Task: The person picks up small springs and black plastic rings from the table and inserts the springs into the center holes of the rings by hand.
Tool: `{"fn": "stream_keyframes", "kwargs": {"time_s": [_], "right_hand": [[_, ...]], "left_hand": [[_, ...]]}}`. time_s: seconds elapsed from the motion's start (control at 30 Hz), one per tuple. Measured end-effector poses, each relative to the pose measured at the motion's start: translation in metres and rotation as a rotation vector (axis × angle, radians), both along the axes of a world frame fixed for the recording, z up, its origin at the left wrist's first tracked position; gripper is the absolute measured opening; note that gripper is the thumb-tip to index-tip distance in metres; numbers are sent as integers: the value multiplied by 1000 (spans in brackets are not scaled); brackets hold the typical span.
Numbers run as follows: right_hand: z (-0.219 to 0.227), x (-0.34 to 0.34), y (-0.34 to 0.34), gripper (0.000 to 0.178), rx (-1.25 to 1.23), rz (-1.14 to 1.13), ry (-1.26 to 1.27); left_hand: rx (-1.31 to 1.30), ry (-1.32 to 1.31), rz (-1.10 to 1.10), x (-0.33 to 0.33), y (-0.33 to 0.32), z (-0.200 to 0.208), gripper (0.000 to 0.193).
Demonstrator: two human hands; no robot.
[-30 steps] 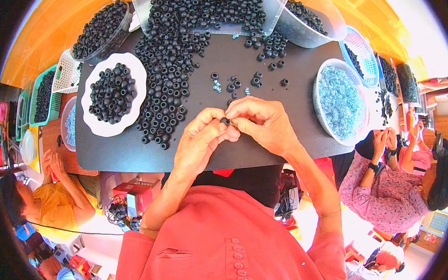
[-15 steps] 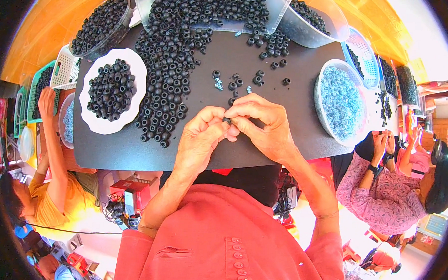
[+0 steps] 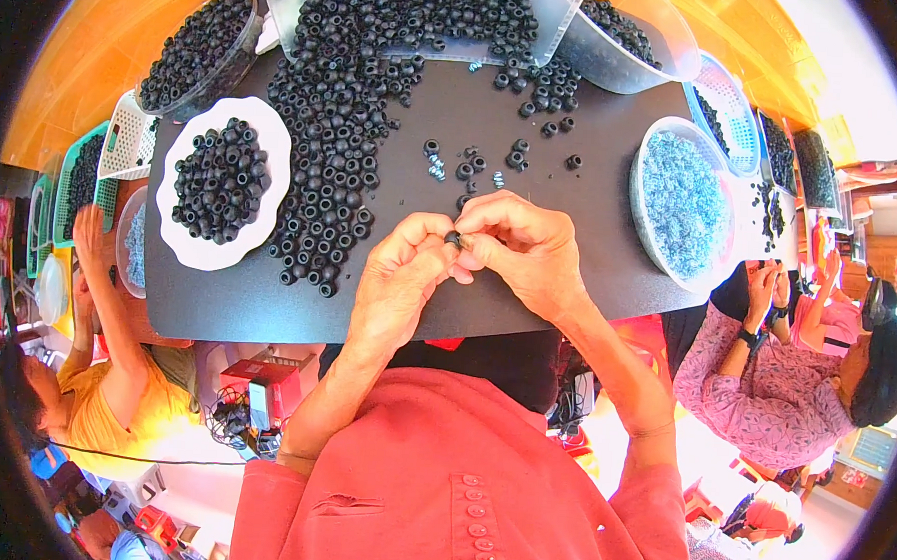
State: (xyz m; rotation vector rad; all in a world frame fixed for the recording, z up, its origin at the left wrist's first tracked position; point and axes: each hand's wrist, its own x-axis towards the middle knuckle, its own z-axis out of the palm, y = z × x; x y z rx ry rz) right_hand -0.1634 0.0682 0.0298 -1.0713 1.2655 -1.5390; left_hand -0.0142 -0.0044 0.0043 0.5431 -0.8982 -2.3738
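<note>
Close to the near side of the dark table, my left hand (image 3: 401, 273) and my right hand (image 3: 530, 249) meet fingertip to fingertip. Pinched between them is a small round black piece with a hole (image 3: 453, 238), mostly covered by the fingers. My left thumb and forefinger are closed on it, and my right thumb and forefinger press it from the other side. Just beyond the hands lie several loose black pieces (image 3: 464, 171) and a few shiny, coil-like metal bits (image 3: 435, 169). To the left of them spreads a big heap of black pieces (image 3: 323, 174).
A white scalloped plate (image 3: 277, 202) of black pieces stands left. At right is a round tub (image 3: 640, 203) of small bluish, shiny bits. A clear bin (image 3: 549, 34) spills black pieces at the back. People work on both sides, including one in yellow (image 3: 138, 397).
The black piece now shows more between my fingertips, which have shifted slightly. My arms stay nearly in place. At left, the hand of the person in yellow has lowered.
</note>
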Motion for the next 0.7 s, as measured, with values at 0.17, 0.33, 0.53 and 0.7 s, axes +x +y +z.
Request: {"fn": "stream_keyframes", "kwargs": {"time_s": [0.17,0.33,0.53,0.7], "right_hand": [[-5,1,1,14,40,-31,29],[-3,3,1,11,60,-49,57],[17,-25,-38,10,-85,-275,678],[23,-68,-77,12,-14,2,957]], "left_hand": [[-19,8,-4,-1,0,3,17],[-36,5,-37,-1,-1,3,18],[-31,3,-54,4,-1,0,17],[42,65,-27,3,-1,2,17]]}}
